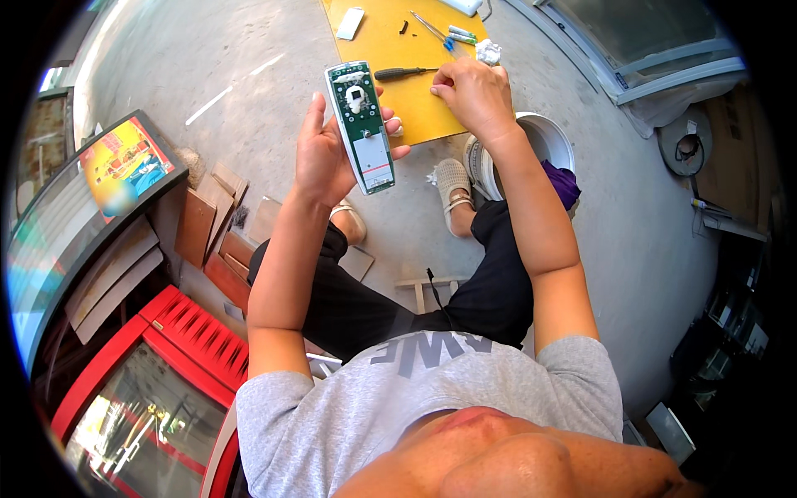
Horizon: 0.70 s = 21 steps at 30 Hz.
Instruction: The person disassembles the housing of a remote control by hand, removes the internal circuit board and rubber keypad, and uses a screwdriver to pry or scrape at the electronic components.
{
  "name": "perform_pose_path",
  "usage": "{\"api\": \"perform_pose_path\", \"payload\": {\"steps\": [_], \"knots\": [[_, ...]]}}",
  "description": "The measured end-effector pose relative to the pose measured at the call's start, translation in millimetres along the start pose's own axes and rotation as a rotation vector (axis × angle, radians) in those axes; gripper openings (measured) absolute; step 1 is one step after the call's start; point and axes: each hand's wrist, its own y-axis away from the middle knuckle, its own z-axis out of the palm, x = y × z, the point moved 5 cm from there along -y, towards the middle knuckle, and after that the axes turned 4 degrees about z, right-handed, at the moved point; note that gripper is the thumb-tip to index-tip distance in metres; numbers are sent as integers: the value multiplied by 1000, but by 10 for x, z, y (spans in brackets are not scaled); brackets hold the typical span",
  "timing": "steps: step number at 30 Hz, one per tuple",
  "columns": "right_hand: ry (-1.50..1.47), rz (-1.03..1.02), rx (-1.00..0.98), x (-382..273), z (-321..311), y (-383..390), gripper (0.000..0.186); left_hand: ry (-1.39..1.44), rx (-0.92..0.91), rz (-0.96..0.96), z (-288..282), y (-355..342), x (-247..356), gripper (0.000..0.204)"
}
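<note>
Red-framed cabinet with a glass panel (195,340) fills the lower left of frame. Yellow tabletop (427,112) at upper center. White bucket (544,137) right of center, purple cloth (562,183) at its right side.

Right hand (483,98), upper center-right, over the tabletop: thumb and index tips drawn together; can't tell if anything small is between them.

Left hand (317,166), left of center: palm up, cradling an opened remote-type handset (362,124), thumb spread off its left edge, fingertips showing past its right. Handset sits upper center, green circuit board facing up.

Black-handled screwdriver (397,74) lies on the tabletop, shaft end just beside the right fingertips. Top of frame: flat white rectangular piece (350,23), crumpled white tissue (488,53), two green-and-white cylindrical cells (462,35), small black bits (403,27).
</note>
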Motion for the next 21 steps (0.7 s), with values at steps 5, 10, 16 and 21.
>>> {"api": "perform_pose_path", "payload": {"steps": [5,10,16,21], "knots": [[69,-41,34,-32,61,7,12,-16,24,-18,76,-34,-68,67],[-170,17,80,1,22,-30,15,46,-50,-41,108,-77,-135,62],[-647,127,172,18,-217,-20,10,58,-54,-83,207,-113,-229,63],[-1093,4,38,-72,-225,15,13,-33,0,-112,242,-129,-321,63]]}}
